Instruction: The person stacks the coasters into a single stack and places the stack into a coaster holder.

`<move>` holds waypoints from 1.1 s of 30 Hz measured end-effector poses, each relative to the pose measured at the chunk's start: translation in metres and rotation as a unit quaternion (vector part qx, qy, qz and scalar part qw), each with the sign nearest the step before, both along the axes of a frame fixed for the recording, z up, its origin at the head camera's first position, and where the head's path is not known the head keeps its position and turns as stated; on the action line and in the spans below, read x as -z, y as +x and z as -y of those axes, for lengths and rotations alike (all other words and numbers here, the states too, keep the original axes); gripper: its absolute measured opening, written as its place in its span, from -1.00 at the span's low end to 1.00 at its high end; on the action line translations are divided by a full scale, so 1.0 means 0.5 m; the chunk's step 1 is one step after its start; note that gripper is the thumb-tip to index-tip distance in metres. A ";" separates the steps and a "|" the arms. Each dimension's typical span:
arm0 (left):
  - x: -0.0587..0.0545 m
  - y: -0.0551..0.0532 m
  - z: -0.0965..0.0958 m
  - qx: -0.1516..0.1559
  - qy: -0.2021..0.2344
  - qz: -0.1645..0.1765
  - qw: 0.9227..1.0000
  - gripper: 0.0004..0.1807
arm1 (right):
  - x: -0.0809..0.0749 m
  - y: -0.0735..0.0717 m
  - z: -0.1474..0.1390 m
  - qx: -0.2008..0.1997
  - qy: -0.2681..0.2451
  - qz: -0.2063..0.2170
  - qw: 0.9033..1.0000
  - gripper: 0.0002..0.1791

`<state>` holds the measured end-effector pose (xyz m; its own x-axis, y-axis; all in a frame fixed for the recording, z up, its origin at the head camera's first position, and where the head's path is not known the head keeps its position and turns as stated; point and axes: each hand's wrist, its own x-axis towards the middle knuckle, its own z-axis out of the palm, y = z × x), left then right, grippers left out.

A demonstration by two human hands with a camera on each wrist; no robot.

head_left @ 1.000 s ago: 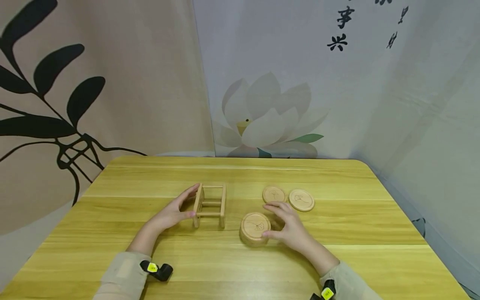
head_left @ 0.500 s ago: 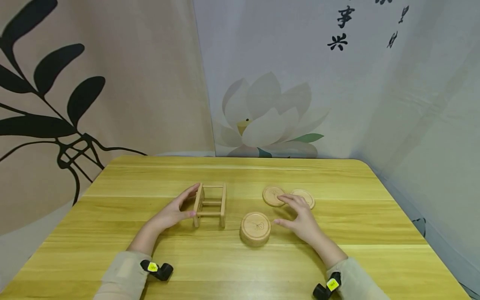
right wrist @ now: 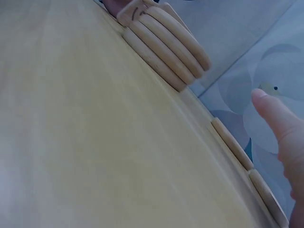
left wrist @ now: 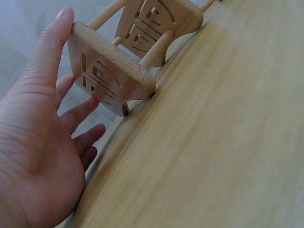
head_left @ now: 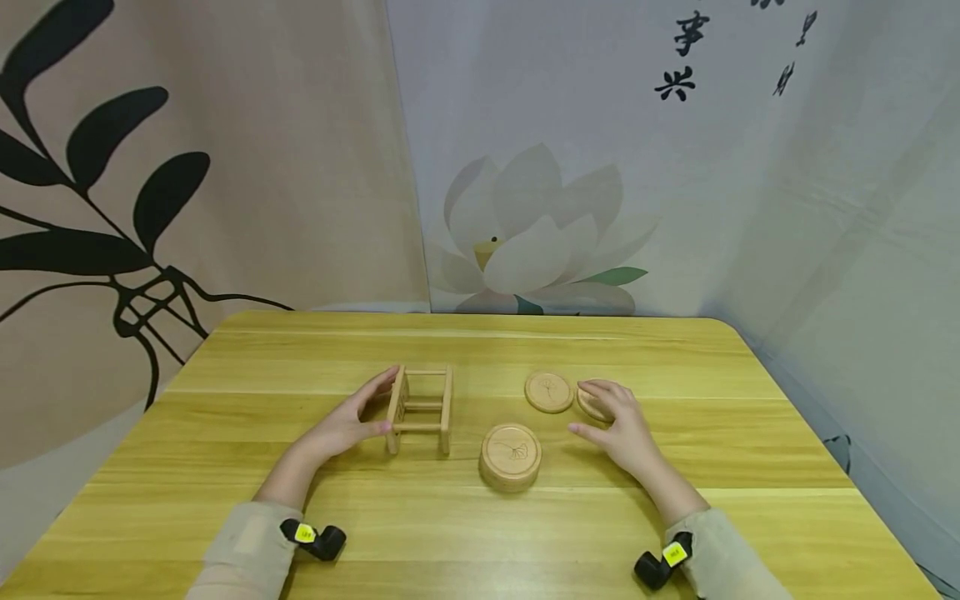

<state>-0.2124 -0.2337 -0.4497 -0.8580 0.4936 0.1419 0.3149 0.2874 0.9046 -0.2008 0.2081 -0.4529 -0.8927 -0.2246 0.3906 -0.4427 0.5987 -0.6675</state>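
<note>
My left hand grips the left end panel of a small wooden coaster rack, thumb at its near edge and fingers at its far edge. In the left wrist view, cut-out patterns show in the rack's panels. My right hand hovers with thumb and fingers apart, holding nothing, over a round wooden coaster that it partly hides. Just left of that lies another coaster with an engraved plant. Nearer the person stands a stack of several coasters, its layers visible in the right wrist view.
A wooden table carries everything. Behind it hangs a printed cloth with a lotus and dark leaves. Each forearm wears a black wrist camera.
My right hand has left the stack of coasters and moved right, across to the right-hand loose coaster. My left hand and the coaster rack have stayed put.
</note>
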 end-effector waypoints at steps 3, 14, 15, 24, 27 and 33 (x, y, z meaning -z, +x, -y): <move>0.000 0.000 0.000 0.001 0.001 0.000 1.000 -0.13 | 0.002 -0.003 -0.011 0.007 0.000 0.008 1.000 -0.26; 0.002 0.000 0.002 0.003 0.001 0.003 1.000 -0.13 | 0.008 -0.020 -0.049 0.038 0.007 0.025 0.999 -0.24; 0.002 0.000 0.002 0.003 0.001 0.003 1.000 -0.13 | 0.009 -0.021 -0.052 0.041 0.011 0.027 0.999 -0.23; 0.000 0.000 -0.002 0.001 -0.001 0.001 1.000 -0.13 | 0.014 -0.028 -0.072 0.065 0.049 0.048 0.996 -0.18; 0.000 0.001 -0.002 0.001 0.000 0.000 1.000 -0.13 | 0.017 -0.030 -0.078 0.071 0.059 0.060 0.994 -0.16; -0.001 0.002 -0.002 -0.003 -0.005 0.000 1.000 -0.12 | 0.022 -0.033 -0.085 0.072 0.071 0.070 0.992 -0.11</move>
